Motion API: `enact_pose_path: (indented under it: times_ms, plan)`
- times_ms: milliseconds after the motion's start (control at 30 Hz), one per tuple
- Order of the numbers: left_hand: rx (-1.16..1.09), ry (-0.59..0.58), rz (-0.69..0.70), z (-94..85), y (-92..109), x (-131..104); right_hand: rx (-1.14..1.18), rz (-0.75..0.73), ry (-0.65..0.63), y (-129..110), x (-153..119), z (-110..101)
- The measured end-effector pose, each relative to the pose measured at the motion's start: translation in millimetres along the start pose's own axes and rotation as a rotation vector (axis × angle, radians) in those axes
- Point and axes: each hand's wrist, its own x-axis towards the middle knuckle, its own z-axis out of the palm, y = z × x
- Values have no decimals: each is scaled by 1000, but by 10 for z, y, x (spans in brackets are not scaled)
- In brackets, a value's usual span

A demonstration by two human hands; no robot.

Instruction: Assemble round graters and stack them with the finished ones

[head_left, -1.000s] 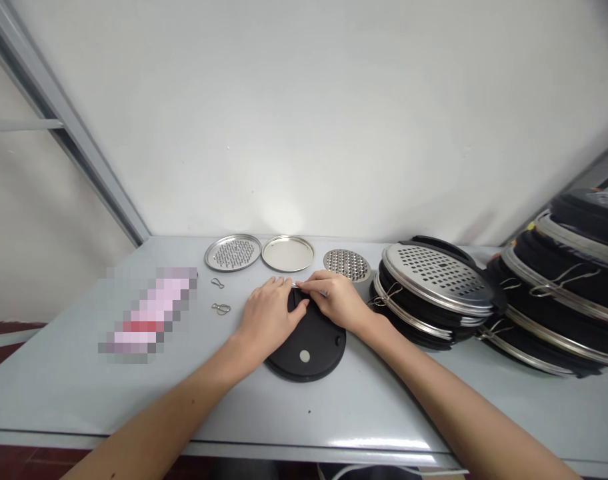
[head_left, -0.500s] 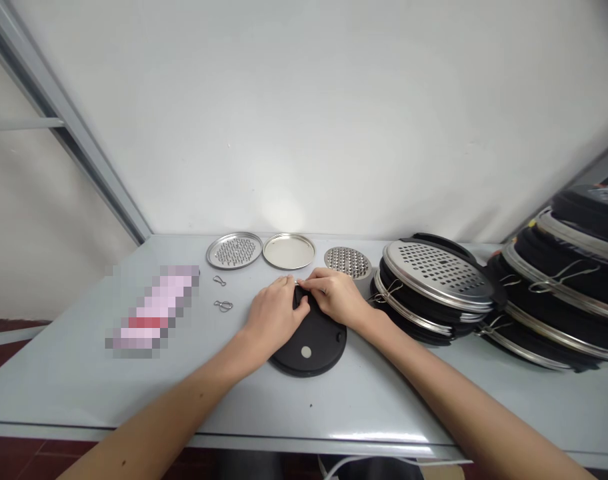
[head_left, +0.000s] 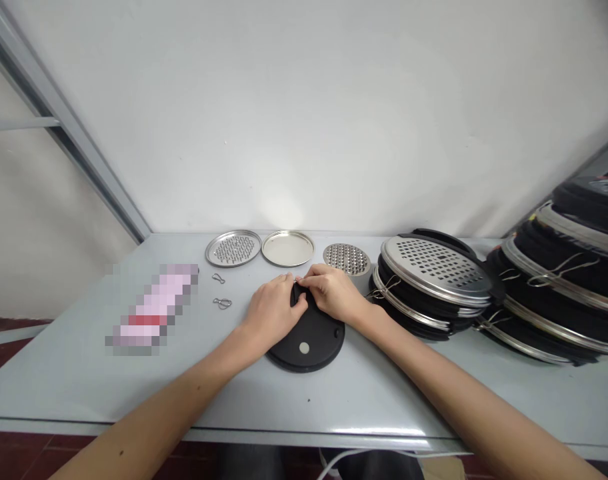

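A round black disc [head_left: 311, 343] with a pale round spot lies on the grey table in front of me. My left hand [head_left: 277, 307] is wrapped over its upper left part, thumb pressed on the top. At the disc's far edge my right hand [head_left: 331, 290] pinches something small, close beside the left fingertips; a bit of metal glints there, mostly hidden by the fingers. Beyond the hands lie a grater plate [head_left: 234, 249] with a rim, a plain shallow metal lid [head_left: 288, 249] and a flat perforated disc [head_left: 347, 259].
Two wire clips [head_left: 218, 279] [head_left: 223, 303] lie left of my hands, and a blurred pink object [head_left: 159, 303] farther left. Right of my forearm stands a pile of black and metal graters [head_left: 434, 267], with a taller stack [head_left: 569, 280] beyond. A wall rises behind the table [head_left: 184, 393].
The whole view has shifted slightly. Both hands keep nearly the same grip at the disc's far edge; nothing is let go.
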Motion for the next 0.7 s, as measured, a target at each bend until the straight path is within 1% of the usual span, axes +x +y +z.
enact_pose_path:
  times_ms: [267, 433, 700]
  plan:
    - [-44, -11, 9, 3, -2, 17, 24, -35, 15, -1, 0, 11]
    - [-14, 8, 23, 21, -2, -1, 12, -74, 31, 13, -3, 19]
    - [85, -41, 46, -18, 64, -10, -7, -113, 34, 19, 9, 13]
